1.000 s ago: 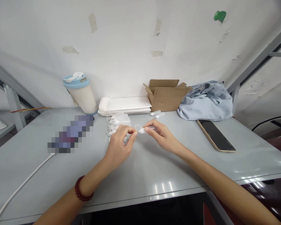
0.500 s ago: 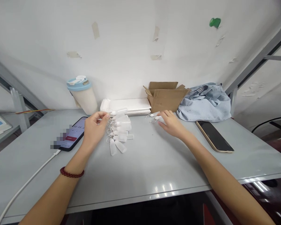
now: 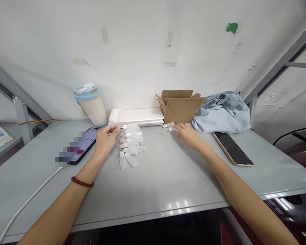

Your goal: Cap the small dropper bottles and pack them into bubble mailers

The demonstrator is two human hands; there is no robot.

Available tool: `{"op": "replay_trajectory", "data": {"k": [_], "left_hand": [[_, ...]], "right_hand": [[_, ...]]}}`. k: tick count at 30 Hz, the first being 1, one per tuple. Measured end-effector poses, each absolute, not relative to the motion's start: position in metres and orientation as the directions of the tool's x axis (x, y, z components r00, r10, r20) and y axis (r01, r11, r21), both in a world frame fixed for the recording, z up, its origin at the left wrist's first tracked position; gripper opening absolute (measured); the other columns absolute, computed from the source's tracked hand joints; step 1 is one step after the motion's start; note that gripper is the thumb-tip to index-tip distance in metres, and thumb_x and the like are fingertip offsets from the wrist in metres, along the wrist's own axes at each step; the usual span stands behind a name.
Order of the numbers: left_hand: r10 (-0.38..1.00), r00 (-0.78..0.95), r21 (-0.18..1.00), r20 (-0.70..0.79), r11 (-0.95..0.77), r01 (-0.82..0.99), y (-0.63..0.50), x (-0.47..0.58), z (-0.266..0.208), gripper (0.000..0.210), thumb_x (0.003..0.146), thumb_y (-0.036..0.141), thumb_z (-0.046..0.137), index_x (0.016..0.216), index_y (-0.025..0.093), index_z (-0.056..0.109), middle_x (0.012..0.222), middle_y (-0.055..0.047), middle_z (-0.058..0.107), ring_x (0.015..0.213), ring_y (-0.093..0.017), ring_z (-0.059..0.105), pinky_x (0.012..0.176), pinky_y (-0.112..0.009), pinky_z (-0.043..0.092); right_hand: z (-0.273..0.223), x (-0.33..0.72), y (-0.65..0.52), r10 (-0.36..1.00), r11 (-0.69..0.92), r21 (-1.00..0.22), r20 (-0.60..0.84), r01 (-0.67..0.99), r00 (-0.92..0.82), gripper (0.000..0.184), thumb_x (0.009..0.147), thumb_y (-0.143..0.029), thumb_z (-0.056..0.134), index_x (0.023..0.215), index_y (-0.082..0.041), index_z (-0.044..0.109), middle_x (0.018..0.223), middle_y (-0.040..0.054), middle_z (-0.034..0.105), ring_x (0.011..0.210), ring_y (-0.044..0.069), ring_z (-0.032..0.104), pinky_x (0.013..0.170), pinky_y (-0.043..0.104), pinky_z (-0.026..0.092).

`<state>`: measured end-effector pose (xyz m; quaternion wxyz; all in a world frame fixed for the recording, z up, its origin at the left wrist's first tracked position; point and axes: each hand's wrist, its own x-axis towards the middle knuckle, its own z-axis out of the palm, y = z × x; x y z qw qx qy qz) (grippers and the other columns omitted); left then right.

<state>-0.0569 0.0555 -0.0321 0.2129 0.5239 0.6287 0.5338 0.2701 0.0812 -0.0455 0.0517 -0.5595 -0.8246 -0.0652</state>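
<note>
My left hand is pinched closed at the back left of a cluster of small translucent white tags. A thin string loop shows at its fingertips, beside the rearmost tag. The tags lie overlapping, mostly with their strings to the left; two at the front fan out towards me. Farther right, the fingers and thumb of my right hand close around the right end of another translucent tag, which lies on the table and is partly hidden by them. Just behind it rests one more tag.
White padded envelopes, an open cardboard box and a light blue cloth line the wall. A lidded cup stands left of them. One phone with a white cable is at left, another phone at right.
The tag at my left fingertips has come down onto the back of the cluster. My right fingers have drawn in at the end of a tag on the right.
</note>
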Motion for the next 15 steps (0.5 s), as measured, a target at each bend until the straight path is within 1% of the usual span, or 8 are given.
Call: {"op": "replay_trajectory", "data": {"k": [4, 8, 12, 15], "left_hand": [[0.888, -0.372, 0.907, 0.269, -0.104, 0.407, 0.059, -0.057, -0.037, 0.021, 0.068, 0.033, 0.061, 0.078, 0.016, 0.069, 0.084, -0.006, 0.072, 0.084, -0.024, 0.063, 0.08, -0.036, 0.048], [0.876, -0.393, 0.903, 0.279, -0.1, 0.417, 0.058, -0.056, -0.037, 0.023, 0.072, 0.032, 0.058, 0.083, 0.015, 0.07, 0.089, -0.007, 0.071, 0.088, -0.024, 0.063, 0.083, -0.036, 0.048], [0.848, -0.405, 0.864, 0.341, -0.113, 0.49, 0.053, -0.054, -0.031, 0.024, 0.076, 0.028, 0.056, 0.091, 0.013, 0.068, 0.092, -0.006, 0.07, 0.088, -0.021, 0.062, 0.082, -0.034, 0.047], [0.83, -0.389, 0.826, 0.399, -0.141, 0.546, 0.044, -0.048, -0.026, 0.023, 0.078, 0.029, 0.055, 0.093, 0.016, 0.067, 0.095, -0.005, 0.069, 0.087, -0.021, 0.06, 0.076, -0.033, 0.046]], "right_hand": [[-0.047, 0.271, 0.083, 0.916, 0.353, 0.077, 0.176, 0.932, -0.361, 0.038, 0.089, -0.012, 0.041, 0.125, -0.012, 0.052, 0.124, 0.016, 0.053, 0.108, 0.029, 0.049, 0.086, 0.037, 0.04], [-0.047, 0.27, 0.084, 0.918, 0.347, 0.094, 0.171, 0.933, -0.358, 0.036, 0.088, -0.014, 0.047, 0.122, -0.012, 0.055, 0.12, 0.017, 0.053, 0.105, 0.029, 0.047, 0.085, 0.037, 0.038], [-0.044, 0.27, 0.083, 0.922, 0.35, 0.097, 0.141, 0.932, -0.36, 0.032, 0.087, -0.013, 0.048, 0.117, -0.013, 0.059, 0.119, 0.0156, 0.052, 0.103, 0.028, 0.046, 0.086, 0.036, 0.037], [-0.041, 0.271, 0.082, 0.926, 0.349, 0.097, 0.115, 0.932, -0.358, 0.032, 0.087, -0.009, 0.046, 0.115, -0.014, 0.061, 0.118, 0.0151, 0.053, 0.102, 0.027, 0.046, 0.084, 0.035, 0.037]]}}
